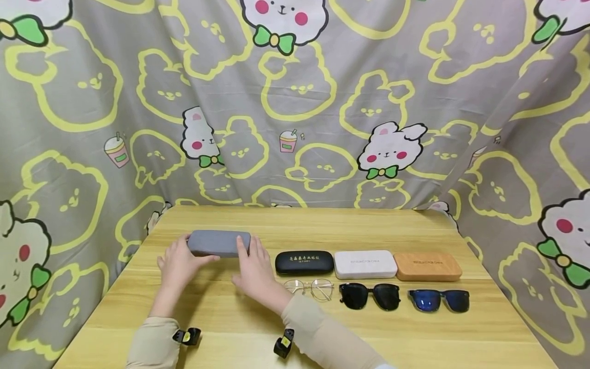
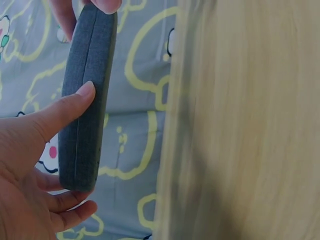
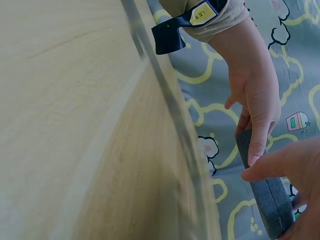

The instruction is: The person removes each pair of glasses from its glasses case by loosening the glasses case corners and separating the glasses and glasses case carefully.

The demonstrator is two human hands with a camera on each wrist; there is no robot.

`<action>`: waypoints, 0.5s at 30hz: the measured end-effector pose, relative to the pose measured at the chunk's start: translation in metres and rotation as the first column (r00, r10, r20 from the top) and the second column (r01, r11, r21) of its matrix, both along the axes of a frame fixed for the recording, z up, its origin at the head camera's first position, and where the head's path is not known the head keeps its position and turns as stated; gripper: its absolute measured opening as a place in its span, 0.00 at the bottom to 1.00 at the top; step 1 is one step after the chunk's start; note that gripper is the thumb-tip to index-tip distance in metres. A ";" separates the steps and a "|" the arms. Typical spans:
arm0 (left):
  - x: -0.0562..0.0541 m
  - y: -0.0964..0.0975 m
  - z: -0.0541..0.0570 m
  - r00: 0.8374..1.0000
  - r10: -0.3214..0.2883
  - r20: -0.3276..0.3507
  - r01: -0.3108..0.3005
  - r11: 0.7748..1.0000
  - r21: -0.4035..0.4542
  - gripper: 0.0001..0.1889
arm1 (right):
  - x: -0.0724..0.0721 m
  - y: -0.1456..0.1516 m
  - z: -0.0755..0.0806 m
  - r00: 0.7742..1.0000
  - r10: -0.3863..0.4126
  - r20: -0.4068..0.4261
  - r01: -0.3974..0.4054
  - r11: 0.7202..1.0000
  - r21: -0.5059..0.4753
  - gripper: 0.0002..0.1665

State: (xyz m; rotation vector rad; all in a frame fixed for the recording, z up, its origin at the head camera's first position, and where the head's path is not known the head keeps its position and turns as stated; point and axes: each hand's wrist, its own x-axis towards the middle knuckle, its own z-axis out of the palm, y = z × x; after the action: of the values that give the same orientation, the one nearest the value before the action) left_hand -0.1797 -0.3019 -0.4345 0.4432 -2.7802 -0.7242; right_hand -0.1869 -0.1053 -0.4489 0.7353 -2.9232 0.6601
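A grey fabric glasses case [image 1: 216, 243] [image 2: 85, 100] [image 3: 267, 195] is held between both hands over the table's left side. My left hand [image 1: 181, 261] [image 2: 25, 165] [image 3: 257, 95] grips one end, its thumb along the seam and its fingers behind and under that end. At the opposite end, my right hand [image 1: 255, 269] [image 3: 295, 175] holds the case between thumb and fingers. The lid seam looks closed in the left wrist view, where only fingertips of the right hand [image 2: 107, 5] show at the top.
Right of the hands, a black case [image 1: 304, 263], a white case [image 1: 365, 264] and an orange-brown case [image 1: 428, 266] stand in a row. Before them lie thin-framed eyeglasses [image 1: 321, 290], black sunglasses [image 1: 370, 296] and blue-lensed sunglasses [image 1: 439, 301]. Patterned curtain [image 1: 304, 102] surrounds the wooden table [image 1: 369, 338].
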 end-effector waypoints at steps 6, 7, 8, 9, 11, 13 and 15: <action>0.000 0.005 -0.004 0.999 -0.010 0.032 0.010 1.000 0.003 0.59 | 0.000 0.004 -0.005 1.000 -0.007 0.009 0.007 1.000 0.009 0.58; 0.000 0.006 -0.005 0.999 -0.010 0.036 0.010 1.000 0.005 0.60 | 0.001 0.005 -0.005 1.000 -0.007 0.011 0.007 1.000 0.008 0.57; -0.001 0.007 -0.006 0.999 -0.009 0.042 0.009 1.000 0.003 0.60 | 0.001 0.006 -0.005 1.000 -0.007 0.012 0.007 1.000 0.009 0.57; -0.001 0.007 -0.007 0.999 -0.009 0.045 0.009 1.000 0.002 0.60 | 0.001 0.007 -0.005 1.000 -0.007 0.013 0.007 1.000 0.011 0.57; -0.001 0.009 -0.009 0.999 -0.009 0.053 0.009 1.000 0.001 0.60 | 0.001 0.009 -0.006 1.000 -0.005 0.023 0.004 1.000 0.016 0.57; -0.002 0.011 -0.011 0.998 -0.011 0.065 0.011 1.000 -0.004 0.60 | 0.001 0.011 -0.007 0.999 -0.005 0.034 0.004 1.000 0.029 0.57; -0.002 0.013 -0.012 0.996 -0.018 0.083 0.019 1.000 -0.009 0.59 | 0.002 0.014 -0.008 0.999 -0.006 0.048 0.004 0.999 0.037 0.57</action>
State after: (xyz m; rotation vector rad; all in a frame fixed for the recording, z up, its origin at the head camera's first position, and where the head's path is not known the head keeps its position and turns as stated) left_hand -0.1817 -0.2886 -0.4467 0.4565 -2.8679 -0.7117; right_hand -0.1853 -0.0916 -0.4569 0.7260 -2.9877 0.6333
